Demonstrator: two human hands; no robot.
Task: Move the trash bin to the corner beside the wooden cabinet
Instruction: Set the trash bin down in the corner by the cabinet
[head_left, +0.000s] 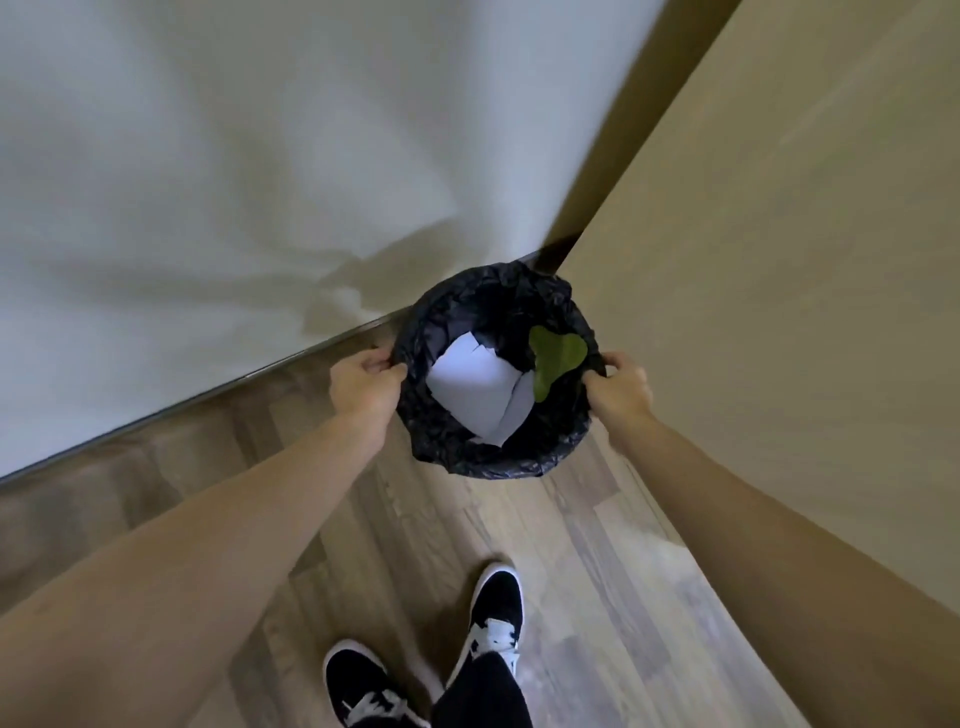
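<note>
The trash bin (457, 447) is round and lined with a crumpled black bag; white paper (472, 395) and a green scrap (553, 358) lie inside. It is in the corner where the white wall (234, 182) meets the side of the wooden cabinet (779, 286). My left hand (363, 382) grips the bin's left rim. My right hand (621, 389) grips its right rim, close to the cabinet panel. Whether the bin rests on the floor is hidden by its own rim.
Wood-plank floor (597, 571) stretches toward me from the bin. My two feet in black-and-white shoes (496, 608) stand just behind the bin. A dark baseboard (208, 395) runs along the wall's foot on the left.
</note>
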